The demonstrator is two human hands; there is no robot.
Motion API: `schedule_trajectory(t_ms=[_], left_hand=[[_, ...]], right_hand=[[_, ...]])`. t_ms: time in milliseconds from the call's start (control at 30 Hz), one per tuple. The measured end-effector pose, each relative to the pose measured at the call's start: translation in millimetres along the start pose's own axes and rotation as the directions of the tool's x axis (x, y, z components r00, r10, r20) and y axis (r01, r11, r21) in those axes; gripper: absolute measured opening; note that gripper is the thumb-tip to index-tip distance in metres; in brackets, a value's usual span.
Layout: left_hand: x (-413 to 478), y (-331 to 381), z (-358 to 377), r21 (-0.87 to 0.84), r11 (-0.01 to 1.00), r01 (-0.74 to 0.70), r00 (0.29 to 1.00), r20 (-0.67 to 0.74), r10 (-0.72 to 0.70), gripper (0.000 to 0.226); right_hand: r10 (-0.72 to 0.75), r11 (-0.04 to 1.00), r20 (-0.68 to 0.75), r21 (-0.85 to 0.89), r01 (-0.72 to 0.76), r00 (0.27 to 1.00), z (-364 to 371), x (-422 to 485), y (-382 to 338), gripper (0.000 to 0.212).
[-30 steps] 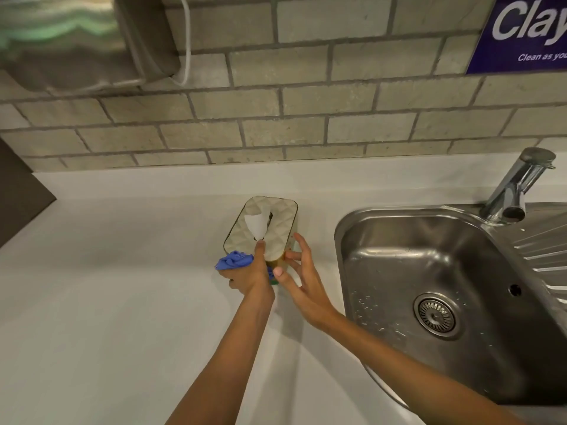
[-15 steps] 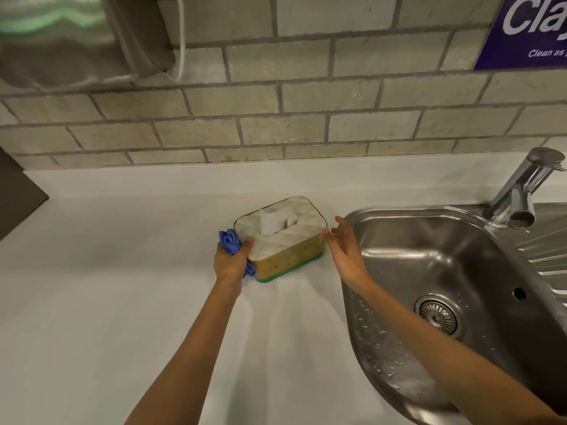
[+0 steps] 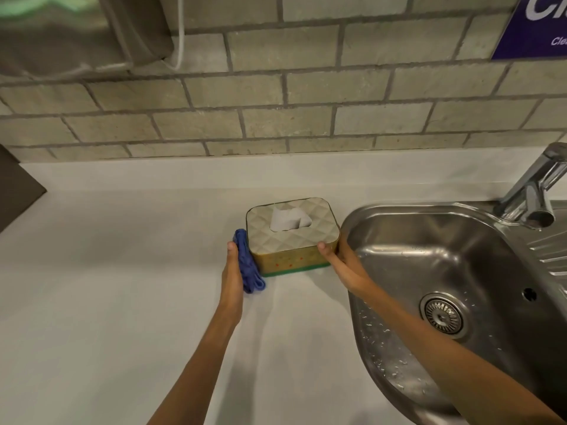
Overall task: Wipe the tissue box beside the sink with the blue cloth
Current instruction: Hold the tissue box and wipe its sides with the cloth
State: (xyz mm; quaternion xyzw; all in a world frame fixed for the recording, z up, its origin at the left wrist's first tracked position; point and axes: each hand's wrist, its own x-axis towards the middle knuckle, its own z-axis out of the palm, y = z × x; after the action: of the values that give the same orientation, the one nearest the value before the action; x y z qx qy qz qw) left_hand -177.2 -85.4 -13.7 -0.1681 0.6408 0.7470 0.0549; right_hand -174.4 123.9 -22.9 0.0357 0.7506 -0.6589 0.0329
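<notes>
The tissue box (image 3: 293, 237) stands on the white counter just left of the sink, with a quilted pale lid, a gold side, a green base and a white tissue sticking out of its slot. The blue cloth (image 3: 248, 265) is bunched against the box's left end, pressed there by my left hand (image 3: 232, 274). My right hand (image 3: 340, 262) grips the box's right end, thumb on the front corner.
A steel sink (image 3: 445, 271) with a drain lies right of the box, its tap (image 3: 534, 191) at the far right. A tiled wall rises behind the counter (image 3: 122, 302). A steel dispenser (image 3: 70, 32) hangs at top left and a purple sign (image 3: 540, 26) at top right.
The box has been turned so its long side faces me and now sits squarer. The cloth went from the near corner to the left end. My right hand closed onto the right end.
</notes>
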Motion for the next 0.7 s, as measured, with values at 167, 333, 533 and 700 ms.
schedule_trajectory(t_ms=[167, 333, 533, 700], left_hand=[[-7, -5, 10, 0.002, 1.0, -0.022, 0.999, -0.025, 0.022, 0.052], [-8, 1, 17, 0.152, 0.976, -0.155, 0.988, 0.007, 0.156, 0.051], [-5, 18, 26, 0.34, 0.895, -0.289, 0.948, -0.032, 0.318, 0.018], [-1, 34, 32, 0.515, 0.79, -0.333, 0.914, -0.03, 0.405, 0.041]], right_hand=[[0.008, 1.0, -0.026, -0.016, -0.009, 1.0, 3, -2, -1, 0.079], [-0.023, 0.999, -0.109, -0.05, 0.017, 0.994, -4, -1, -11, 0.055], [0.047, 0.991, -0.211, -0.113, -0.072, 0.976, -11, -3, -28, 0.074], [0.146, 0.978, -0.305, -0.099, -0.184, 0.941, -13, -4, -35, 0.082]])
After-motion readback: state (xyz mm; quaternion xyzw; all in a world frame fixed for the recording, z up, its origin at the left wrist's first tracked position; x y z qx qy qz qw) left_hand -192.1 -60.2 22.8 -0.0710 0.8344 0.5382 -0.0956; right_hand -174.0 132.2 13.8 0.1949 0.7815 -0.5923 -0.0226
